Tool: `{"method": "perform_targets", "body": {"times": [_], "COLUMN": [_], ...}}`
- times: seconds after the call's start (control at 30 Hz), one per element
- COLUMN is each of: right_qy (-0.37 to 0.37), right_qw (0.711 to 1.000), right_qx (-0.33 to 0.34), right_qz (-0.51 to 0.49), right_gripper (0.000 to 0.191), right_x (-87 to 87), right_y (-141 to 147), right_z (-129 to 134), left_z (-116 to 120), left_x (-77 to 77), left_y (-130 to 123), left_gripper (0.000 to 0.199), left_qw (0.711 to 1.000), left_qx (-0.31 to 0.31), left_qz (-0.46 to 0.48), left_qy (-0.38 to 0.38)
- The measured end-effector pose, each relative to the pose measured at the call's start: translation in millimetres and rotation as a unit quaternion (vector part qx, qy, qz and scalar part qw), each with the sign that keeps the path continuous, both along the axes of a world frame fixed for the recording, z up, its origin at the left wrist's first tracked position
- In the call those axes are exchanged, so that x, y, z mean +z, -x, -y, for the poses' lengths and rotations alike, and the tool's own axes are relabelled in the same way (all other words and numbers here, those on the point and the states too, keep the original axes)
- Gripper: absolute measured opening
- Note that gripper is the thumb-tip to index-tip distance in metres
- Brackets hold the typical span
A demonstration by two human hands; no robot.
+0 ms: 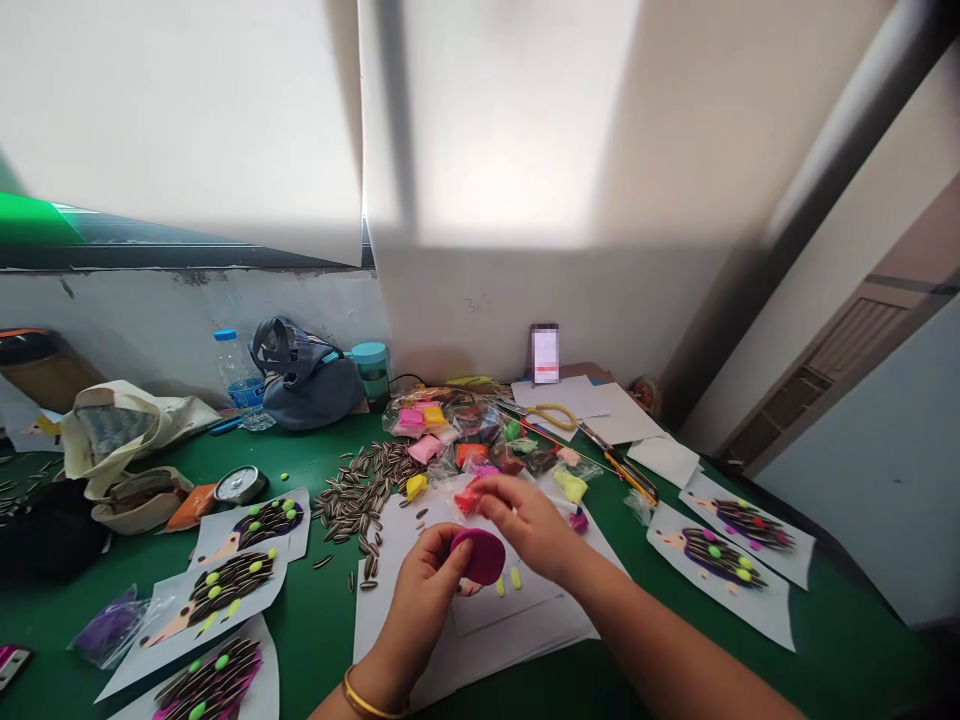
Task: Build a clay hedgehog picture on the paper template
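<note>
My left hand (431,590) is closed on a flat, round magenta disc of modelling clay (480,557), pinched at its left edge between thumb and fingers. Just right of and above the disc is my right hand (529,520), its fingers bent but apart, with nothing visible between them. Its fingertips are beside a small bag of red clay (466,497); whether they touch it I cannot tell. Under both hands lie stacked white paper sheets (405,690). On the top sheet are small yellow-green clay strips (515,578) and part of a pale clay shape, mostly hidden by the disc.
Striped sunflower seeds (367,490) lie in a heap on the green table. Finished clay-and-seed hedgehog pictures (232,590) flank the paper. Behind are bagged coloured clays (424,415), yellow-handled scissors (551,415), a utility knife (622,465), a phone (545,355) and a bag (307,380).
</note>
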State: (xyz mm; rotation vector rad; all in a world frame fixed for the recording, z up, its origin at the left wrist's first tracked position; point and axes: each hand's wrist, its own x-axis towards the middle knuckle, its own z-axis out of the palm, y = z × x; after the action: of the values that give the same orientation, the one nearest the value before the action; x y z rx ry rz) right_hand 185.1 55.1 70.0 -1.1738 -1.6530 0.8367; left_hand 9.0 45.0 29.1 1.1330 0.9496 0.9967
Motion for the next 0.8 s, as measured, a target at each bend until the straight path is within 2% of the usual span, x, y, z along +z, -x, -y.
{"method": "perform_targets", "body": {"times": [0.07, 0.2, 0.33, 0.53, 0.8], "right_qy": [0.04, 0.092, 0.088, 0.069, 0.078], "right_qw": [0.999, 0.996, 0.996, 0.997, 0.996], "right_qx": [0.024, -0.007, -0.02, 0.003, -0.014], "right_qz": [0.023, 0.003, -0.025, -0.034, -0.038], "right_gripper": [0.027, 0.023, 0.024, 0.021, 0.02], "right_x": [-17.1, -37.1, -41.3, -47.8, -53.7], "right_y": [0, 0, 1, 4, 3], "right_z": [15, 36, 42, 44, 43], "left_z": [0, 0, 0, 0, 0], "left_x": [-0.3, -1.8, -2.8, -1.5, -6.7], "left_y": [0, -2, -2, -2, -4], "left_gripper": [0.04, 0.037, 0.044, 0.037, 0.045], "left_qw": [1.0, 1.0, 1.0, 0.999, 1.0], "left_qx": [0.006, -0.019, -0.014, -0.027, -0.011], "left_qz": [0.002, -0.001, -0.012, -0.026, -0.001], "left_qy": [-0.009, 0.001, 0.011, -0.009, -0.022]}}
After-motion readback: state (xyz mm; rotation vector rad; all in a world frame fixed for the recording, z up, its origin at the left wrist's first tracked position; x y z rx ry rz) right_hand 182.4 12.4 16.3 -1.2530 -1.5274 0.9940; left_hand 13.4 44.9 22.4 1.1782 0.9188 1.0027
